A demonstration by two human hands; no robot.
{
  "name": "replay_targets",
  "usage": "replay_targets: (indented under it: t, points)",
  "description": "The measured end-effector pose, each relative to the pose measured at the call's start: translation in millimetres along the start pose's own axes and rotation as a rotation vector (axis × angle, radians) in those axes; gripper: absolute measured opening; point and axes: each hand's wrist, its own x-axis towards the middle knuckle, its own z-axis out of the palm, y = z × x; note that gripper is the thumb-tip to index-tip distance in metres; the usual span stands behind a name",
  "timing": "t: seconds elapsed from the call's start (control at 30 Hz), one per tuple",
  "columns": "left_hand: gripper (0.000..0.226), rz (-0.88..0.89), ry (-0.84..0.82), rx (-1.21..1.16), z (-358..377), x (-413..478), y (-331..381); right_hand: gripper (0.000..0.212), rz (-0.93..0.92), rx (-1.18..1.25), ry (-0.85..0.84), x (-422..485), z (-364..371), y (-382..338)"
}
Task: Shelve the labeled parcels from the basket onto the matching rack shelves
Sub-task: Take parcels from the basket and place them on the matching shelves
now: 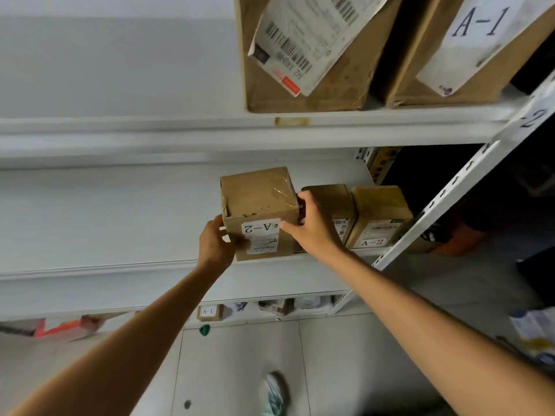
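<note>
1. Both hands are on the cardboard parcel [258, 211] w/ the "A-2" label, which reads upside down to me. My left hand [214, 243] is closed round its lower left corner, thumb on the front face.
2. My right hand [309, 223] grips the parcel's right side, thumb on the front by the label, fingers wrapped over the right edge.
3. Parcel sits at the front edge of the middle shelf [120, 220] of the white rack, front face toward me.
4. Just to its right: two more brown parcels on the same shelf, the near one [333, 205] partly behind my right hand, the far one [380, 214] marked "A-2".
5. Upper shelf [180, 127] carries two big boxes: one w/ a barcode slip [300, 70], one marked "A-1" [468, 55].
6. Below, a small "A-1" box [209, 312] stands on the lowest shelf; tiled floor [330, 370] under me.
</note>
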Motion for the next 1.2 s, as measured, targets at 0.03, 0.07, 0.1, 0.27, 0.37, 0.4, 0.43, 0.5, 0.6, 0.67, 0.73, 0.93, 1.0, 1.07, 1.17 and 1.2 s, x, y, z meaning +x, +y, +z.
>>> replay_targets:
  t: [0.03, 0.07, 0.1, 0.27, 0.37, 0.4, 0.43, 0.5, 0.6, 0.67, 0.73, 0.93, 1.0, 1.07, 1.17, 1.2]
  points:
    - [0.059, 0.004, -0.001, 0.000, 4.2, 1.4, -0.1, 0.045, -0.025, -0.022, 0.027, 4.7, -0.9, 2.0]
    - [0.060, 0.012, -0.004, -0.004, 7.3, 2.9, 0.3, 0.044, -0.048, -0.034, 0.048, 9.2, -1.3, 3.8]
    - [0.060, 0.020, -0.010, -0.005, 9.2, 4.2, 1.9, 0.045, -0.073, -0.044, 0.061, 12.4, -2.2, 4.5]
    - [0.066, 0.012, -0.113, 0.023, 8.6, 13.2, 7.7, 0.046, -0.100, -0.122, 0.053, 18.8, -7.2, 2.1]
    - [0.071, 0.015, -0.194, 0.028, 5.4, 16.5, 10.9, 0.049, -0.076, -0.182, 0.072, 20.8, -10.2, -0.7]
    - [0.073, 0.012, -0.225, 0.032, 4.0, 16.9, 10.8, 0.050, -0.067, -0.193, 0.078, 21.2, -11.4, -2.8]
    - [0.078, 0.001, -0.257, 0.047, 2.4, 16.4, 11.0, 0.050, -0.066, -0.222, 0.081, 20.2, -12.6, -5.3]
    - [0.092, -0.052, -0.280, 0.120, -4.7, 13.4, 9.5, 0.051, -0.101, -0.376, 0.071, 13.7, -12.2, -14.7]
    - [0.087, -0.133, -0.246, 0.192, -34.3, 2.7, 0.0, 0.052, -0.326, -0.616, -0.003, -1.5, 3.4, -38.9]
    - [0.072, -0.121, -0.216, 0.238, -69.0, -14.7, -9.2, 0.049, -0.485, -0.754, -0.074, -10.0, 25.4, -60.1]
    - [0.065, -0.107, -0.143, 0.317, -111.8, -39.1, -21.3, 0.053, -0.546, -0.784, -0.172, -18.5, 53.8, -85.5]
    - [0.060, -0.091, 0.090, 0.664, -256.0, -147.7, -49.3, 0.054, -0.681, -0.820, -0.498, -76.5, 165.2, -173.0]
    - [0.058, -0.127, 0.186, 0.709, -299.5, -193.1, -58.0, 0.055, -0.745, -0.839, -0.620, -104.4, 208.2, -202.6]
    - [0.056, -0.191, 0.285, 0.721, -340.3, -240.1, -68.3, 0.059, -0.825, -0.821, -0.740, -137.3, 251.1, -233.3]
    - [0.054, -0.298, 0.454, 0.708, -388.4, -316.4, -88.7, 0.059, -0.971, -0.756, -0.893, -199.9, 308.9, -274.0]
    - [0.054, -0.347, 0.505, 0.711, -400.9, -342.2, -95.3, 0.058, -1.027, -0.743, -0.931, -221.7, 326.2, -284.3]
